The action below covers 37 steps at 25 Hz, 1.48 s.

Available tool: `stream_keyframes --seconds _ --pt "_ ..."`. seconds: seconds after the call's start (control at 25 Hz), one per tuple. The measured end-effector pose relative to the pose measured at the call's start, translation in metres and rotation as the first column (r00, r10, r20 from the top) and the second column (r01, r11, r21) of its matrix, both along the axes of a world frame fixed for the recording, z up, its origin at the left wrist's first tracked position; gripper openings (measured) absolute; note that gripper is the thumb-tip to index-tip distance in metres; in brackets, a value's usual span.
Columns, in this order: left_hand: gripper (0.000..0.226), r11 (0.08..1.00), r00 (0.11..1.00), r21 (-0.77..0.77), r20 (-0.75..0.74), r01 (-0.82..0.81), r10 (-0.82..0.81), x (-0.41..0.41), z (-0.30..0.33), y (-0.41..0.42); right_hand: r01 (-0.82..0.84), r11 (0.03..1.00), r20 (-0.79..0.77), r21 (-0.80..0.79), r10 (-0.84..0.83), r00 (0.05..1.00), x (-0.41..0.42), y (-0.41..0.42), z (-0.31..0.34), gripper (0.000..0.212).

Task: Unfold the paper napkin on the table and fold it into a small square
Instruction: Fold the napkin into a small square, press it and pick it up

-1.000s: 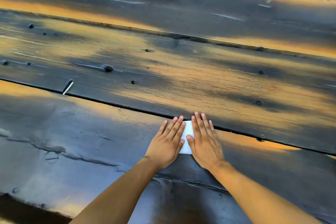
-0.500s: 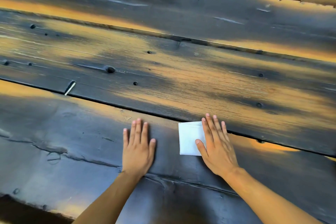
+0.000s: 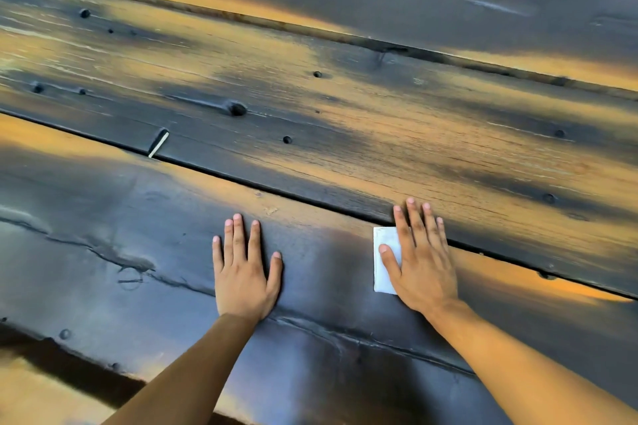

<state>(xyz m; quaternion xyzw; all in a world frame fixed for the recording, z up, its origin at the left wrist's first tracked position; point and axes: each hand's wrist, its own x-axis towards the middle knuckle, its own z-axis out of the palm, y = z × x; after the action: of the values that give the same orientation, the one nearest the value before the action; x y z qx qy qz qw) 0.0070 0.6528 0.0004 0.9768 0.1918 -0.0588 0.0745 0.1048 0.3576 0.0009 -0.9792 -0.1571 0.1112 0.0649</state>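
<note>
the paper napkin (image 3: 385, 262) lies folded into a small white square on the dark plank bench (image 3: 138, 235), close to the seam between two planks. the right hand (image 3: 423, 262) lies flat over its right part, fingers straight and a little spread, thumb resting on the paper, gripping nothing. the left hand (image 3: 243, 272) rests palm down on bare wood well to the left of the napkin, fingers straight, holding nothing.
</note>
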Motion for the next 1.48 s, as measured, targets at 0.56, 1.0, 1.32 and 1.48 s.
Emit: stream_keyframes --seconds 0.56,1.0,1.32,1.48 --pt "0.071 1.0 1.0 -0.014 0.029 0.01 -0.01 0.001 0.001 0.002 -0.062 0.994 0.072 -0.093 0.069 0.995 -0.003 0.033 0.025 0.071" --pt "0.071 1.0 1.0 0.001 0.01 0.023 -0.023 -0.001 0.0 0.004 0.002 0.998 0.0 -0.07 -0.002 1.0 -0.003 0.052 0.014 0.077" --pt "0.071 1.0 1.0 -0.001 0.008 0.023 -0.023 0.0 0.002 0.003 -0.115 0.993 0.026 -0.031 0.116 0.993 0.001 0.089 0.013 0.073" --pt "0.071 1.0 0.999 0.005 0.03 0.025 -0.025 0.002 -0.002 0.004 -0.112 0.993 0.026 -0.04 0.113 0.993 0.005 0.088 0.004 0.075"
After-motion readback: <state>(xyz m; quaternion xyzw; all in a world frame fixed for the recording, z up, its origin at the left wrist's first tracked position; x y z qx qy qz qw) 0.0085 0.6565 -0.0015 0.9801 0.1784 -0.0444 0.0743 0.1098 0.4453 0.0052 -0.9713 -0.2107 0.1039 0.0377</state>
